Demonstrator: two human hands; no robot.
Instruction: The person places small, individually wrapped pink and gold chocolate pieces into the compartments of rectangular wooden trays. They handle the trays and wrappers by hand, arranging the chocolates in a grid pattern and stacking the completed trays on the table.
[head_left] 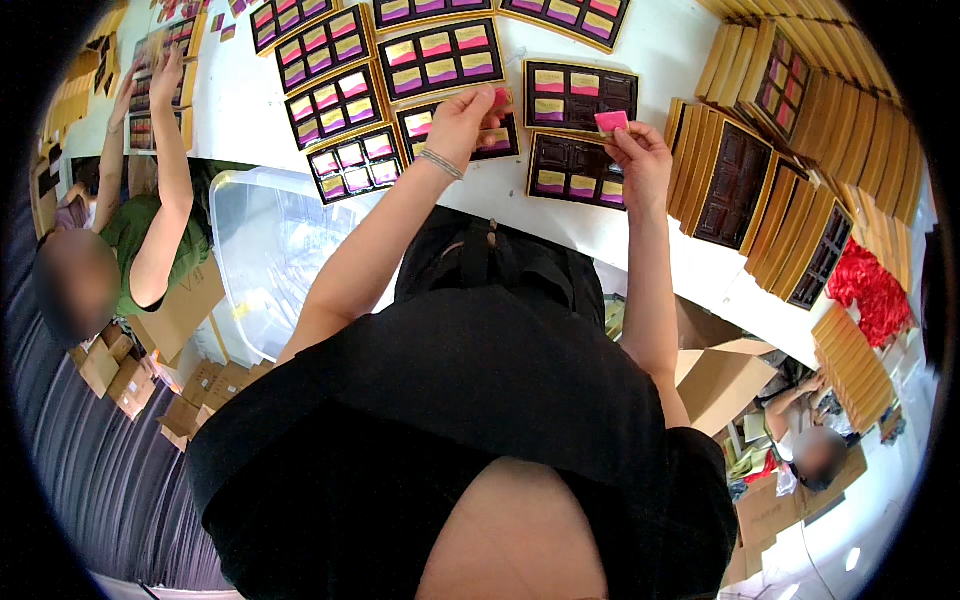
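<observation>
My left hand (465, 115) reaches over a dark tray with gold rim (500, 140) and pinches a small pink bar (499, 97) above it. My right hand (640, 160) holds another pink bar (611, 122) above a second dark tray (580, 170), whose lower compartments hold yellow, purple and pink bars while its upper ones are bare. A third tray (582, 95) lies just beyond it, partly filled.
Several filled trays (335, 105) cover the white table (240, 100). Gold-edged trays (740, 185) lean in rows at right beside red material (875, 290). A clear plastic bin (270, 250) sits at left. One person (150, 230) works at left, another (815, 450) at lower right among cardboard boxes (720, 385).
</observation>
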